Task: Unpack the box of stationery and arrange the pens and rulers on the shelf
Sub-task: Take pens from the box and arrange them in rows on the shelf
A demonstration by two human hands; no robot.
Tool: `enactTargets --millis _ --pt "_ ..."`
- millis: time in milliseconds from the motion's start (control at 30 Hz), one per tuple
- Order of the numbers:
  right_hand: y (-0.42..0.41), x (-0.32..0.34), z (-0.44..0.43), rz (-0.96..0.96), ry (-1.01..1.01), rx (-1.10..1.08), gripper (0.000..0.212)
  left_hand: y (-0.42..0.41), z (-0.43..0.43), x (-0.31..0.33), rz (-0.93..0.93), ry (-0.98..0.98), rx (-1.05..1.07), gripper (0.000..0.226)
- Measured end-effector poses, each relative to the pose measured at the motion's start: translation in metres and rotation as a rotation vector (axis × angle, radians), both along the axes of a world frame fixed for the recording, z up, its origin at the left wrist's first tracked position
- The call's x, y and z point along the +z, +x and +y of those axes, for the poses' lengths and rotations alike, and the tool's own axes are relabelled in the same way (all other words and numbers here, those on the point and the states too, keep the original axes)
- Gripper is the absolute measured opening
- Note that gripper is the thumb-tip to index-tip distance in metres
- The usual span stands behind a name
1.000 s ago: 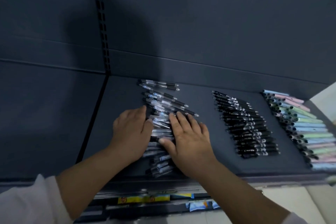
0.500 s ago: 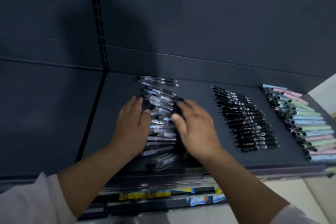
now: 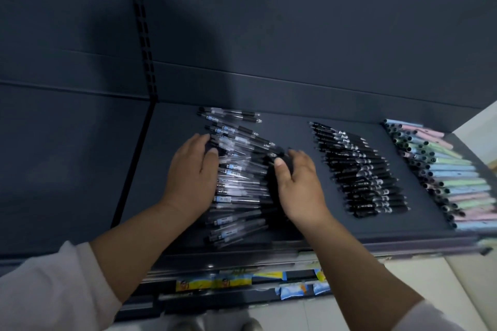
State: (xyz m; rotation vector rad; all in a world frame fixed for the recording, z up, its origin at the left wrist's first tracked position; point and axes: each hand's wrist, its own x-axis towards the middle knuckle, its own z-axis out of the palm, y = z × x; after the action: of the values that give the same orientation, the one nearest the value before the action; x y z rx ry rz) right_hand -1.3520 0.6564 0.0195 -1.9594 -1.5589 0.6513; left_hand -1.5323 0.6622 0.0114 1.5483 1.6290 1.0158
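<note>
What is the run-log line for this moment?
step: aligning clear pens | left hand: open, at left ends | right hand: open, at right ends | black pens: lined up

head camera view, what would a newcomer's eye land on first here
The two bare hands stand out first: the left hand and right hand flank a loose heap of clear pens on the left part of the dark shelf. To the heap's right lies a neat row of black pens, and at the far right edge a row of pastel pens.
</note>
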Motion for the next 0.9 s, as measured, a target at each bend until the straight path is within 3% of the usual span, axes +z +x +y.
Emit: enactTargets --millis 167,267,400,500,600,767,900 --pt "-0.006 -0.005 0.013 0.036 -0.012 0.073 0.053 0.001 0.011 0.005 0.098 -0.02 -0.194 0.019" --pt "-0.014 -0.006 0.014 0.052 -0.01 0.151 0.054 0.008 0.012 0.0 0.048 -0.009 -0.212 0.03" --pt "-0.004 -0.004 0.018 0.105 0.03 0.068 0.05 0.008 0.012 0.002 -0.067 0.006 -0.041 0.042" --pt "-0.006 -0.004 0.022 0.094 0.031 0.088 0.051 0.013 0.015 0.003 -0.084 -0.036 -0.049 0.052" --pt "-0.012 -0.005 0.024 0.084 0.031 0.159 0.053 0.018 0.016 0.002 -0.077 -0.042 -0.082 0.054" --pt "-0.002 -0.004 0.039 0.116 0.057 0.029 0.051 0.006 0.029 0.002 -0.069 -0.062 -0.035 0.053" --pt "-0.009 -0.001 0.057 0.161 0.021 0.101 0.053 0.015 0.037 0.002 -0.063 -0.076 -0.083 0.056"
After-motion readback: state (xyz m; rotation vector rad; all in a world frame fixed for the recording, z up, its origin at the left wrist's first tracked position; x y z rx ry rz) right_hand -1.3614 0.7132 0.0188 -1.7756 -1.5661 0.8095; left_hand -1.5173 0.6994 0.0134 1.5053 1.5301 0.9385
